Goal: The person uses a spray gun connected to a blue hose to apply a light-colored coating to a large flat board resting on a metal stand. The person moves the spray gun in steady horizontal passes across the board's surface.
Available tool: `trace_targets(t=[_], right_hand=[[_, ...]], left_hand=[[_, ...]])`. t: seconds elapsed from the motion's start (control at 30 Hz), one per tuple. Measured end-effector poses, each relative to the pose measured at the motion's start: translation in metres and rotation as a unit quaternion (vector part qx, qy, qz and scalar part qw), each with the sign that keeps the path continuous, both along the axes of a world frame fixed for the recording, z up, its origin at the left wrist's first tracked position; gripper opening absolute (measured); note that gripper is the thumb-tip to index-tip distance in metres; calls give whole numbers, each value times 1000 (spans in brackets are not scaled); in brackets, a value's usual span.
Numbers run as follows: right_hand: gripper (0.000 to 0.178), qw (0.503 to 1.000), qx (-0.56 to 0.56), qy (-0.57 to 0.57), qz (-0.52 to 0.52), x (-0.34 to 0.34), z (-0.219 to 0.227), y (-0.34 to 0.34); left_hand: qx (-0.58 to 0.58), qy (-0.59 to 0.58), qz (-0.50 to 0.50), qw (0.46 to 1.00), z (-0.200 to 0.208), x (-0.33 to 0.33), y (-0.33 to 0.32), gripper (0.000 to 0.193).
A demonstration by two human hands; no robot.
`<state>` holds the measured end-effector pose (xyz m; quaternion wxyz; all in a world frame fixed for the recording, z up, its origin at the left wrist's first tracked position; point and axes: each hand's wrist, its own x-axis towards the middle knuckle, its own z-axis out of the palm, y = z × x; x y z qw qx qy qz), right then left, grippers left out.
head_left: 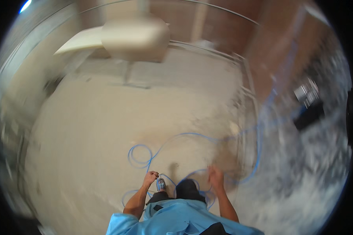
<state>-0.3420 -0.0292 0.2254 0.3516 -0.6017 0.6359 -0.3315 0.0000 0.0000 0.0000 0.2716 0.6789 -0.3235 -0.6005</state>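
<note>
My left hand (150,178) is curled closed in front of my left leg, above a sandalled foot (161,184). A thin blue hose (192,133) runs right past it, and I cannot tell whether the fingers grip the hose. My right hand (215,178) is held out in front of my right leg, smeared by motion, so its fingers cannot be read. Part of the hose passes close to that hand too. Ahead of my feet the hose lies in a small coil on the pale floor. More loops of it lie around my legs.
A pale, curved panel-like piece (137,37) stands on a metal stand (127,76) at the far left. To the right, beyond a low metal rail (249,80), a black box-shaped thing (309,116) sits on mottled grey ground. The hose crosses the rail toward a brown wall (278,39).
</note>
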Motion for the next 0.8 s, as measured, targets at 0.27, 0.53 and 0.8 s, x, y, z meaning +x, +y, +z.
trace_targets(t=[0.27, 0.53, 0.8], right_hand=[[39, 943, -128, -89, -295, 16, -47, -108], [30, 888, -188, 36, -417, -127, -72, -269], [20, 864, -93, -52, -492, -224, -93, -336]], left_hand=[[-37, 218, -261, 940, 109, -165, -162, 43], [57, 253, -354, 899, 160, -352, -316, 47], [-93, 173, -535, 822, 176, -449, -421, 42]])
